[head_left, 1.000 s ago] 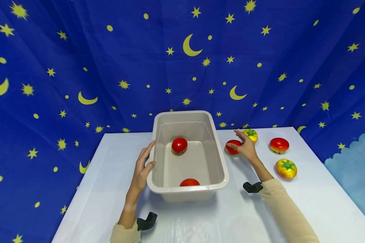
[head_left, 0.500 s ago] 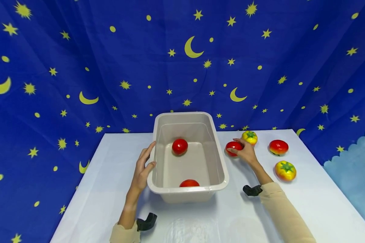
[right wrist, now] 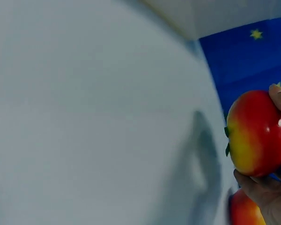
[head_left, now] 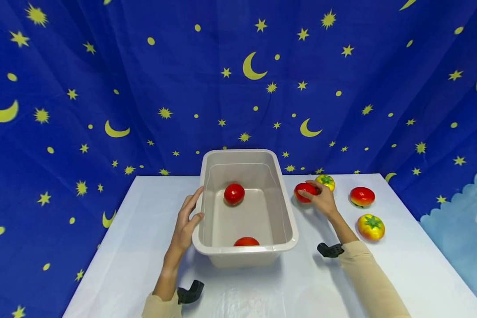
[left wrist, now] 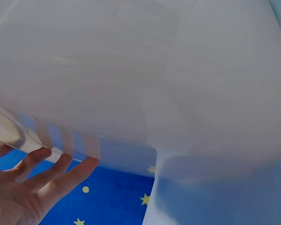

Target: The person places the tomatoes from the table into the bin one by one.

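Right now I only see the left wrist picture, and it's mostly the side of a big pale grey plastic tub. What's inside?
Observer: Inside the tub are two shiny red, round, tomato-like things: a far one and a near one, half hidden by the front wall.

Operator: Ooh! What's the right grip doing?

Observer: The right grip is holding a glossy red-and-yellow tomato-like fruit.

Operator: Are there any more?

Observer: Yes, three more on the white table, right of the tub: a yellow one with green leaves, a red-and-yellow one and a yellow-orange one with a green star-shaped top.
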Tool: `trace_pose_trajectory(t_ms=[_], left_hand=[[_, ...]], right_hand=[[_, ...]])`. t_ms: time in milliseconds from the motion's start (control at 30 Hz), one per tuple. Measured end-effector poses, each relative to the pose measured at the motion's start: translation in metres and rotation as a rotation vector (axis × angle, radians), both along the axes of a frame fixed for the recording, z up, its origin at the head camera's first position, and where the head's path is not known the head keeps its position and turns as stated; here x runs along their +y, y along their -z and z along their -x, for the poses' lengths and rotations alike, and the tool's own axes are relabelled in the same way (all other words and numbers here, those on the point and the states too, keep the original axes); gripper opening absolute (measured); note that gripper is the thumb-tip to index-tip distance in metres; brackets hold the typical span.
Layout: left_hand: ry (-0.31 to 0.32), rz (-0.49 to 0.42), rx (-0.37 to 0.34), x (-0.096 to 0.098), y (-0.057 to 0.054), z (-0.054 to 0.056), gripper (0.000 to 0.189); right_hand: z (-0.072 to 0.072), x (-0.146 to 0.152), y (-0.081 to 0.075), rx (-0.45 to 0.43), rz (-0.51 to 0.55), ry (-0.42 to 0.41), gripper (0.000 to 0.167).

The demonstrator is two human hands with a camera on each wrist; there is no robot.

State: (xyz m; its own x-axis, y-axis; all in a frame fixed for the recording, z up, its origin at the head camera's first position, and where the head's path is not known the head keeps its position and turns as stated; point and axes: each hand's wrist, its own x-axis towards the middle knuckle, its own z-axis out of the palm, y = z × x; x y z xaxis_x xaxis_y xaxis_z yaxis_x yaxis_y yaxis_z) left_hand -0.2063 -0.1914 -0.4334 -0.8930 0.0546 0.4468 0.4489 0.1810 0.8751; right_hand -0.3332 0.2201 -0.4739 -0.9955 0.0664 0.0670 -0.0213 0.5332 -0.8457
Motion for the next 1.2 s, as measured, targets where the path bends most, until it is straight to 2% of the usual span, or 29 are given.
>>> trace_pose_trajectory(t_ms=[100,267,533,767,1033,1200], left_hand=[[-0.001,-0.003,0.0,-0.001,0.0,0.0,0.066],[0.016,-0.011,-0.017,-0.003,0.001,0.001,0.065],[0.034,-0.022,-0.053,-0.003,0.001,-0.001,0.065],[0.05,-0.016,-0.054,-0.001,0.0,-0.002,0.063],[0.041,-0.021,-0.042,0.0,0.001,-0.001,0.062],[0.048,-0.022,-0.03,-0.001,0.001,-0.001,0.061]], right_hand=[[0.001,-0.007,-0.012,0.01,0.054,0.013,0.061],[0.0,-0.019,-0.035,0.086,0.103,-0.011,0.061],[-0.009,-0.03,-0.059,0.177,0.056,-0.048,0.058],[-0.019,-0.034,-0.079,0.259,0.099,-0.036,0.056],[-0.028,-0.047,-0.106,0.383,0.099,-0.102,0.052],[-0.036,-0.061,-0.115,0.423,0.105,-0.146,0.052]])
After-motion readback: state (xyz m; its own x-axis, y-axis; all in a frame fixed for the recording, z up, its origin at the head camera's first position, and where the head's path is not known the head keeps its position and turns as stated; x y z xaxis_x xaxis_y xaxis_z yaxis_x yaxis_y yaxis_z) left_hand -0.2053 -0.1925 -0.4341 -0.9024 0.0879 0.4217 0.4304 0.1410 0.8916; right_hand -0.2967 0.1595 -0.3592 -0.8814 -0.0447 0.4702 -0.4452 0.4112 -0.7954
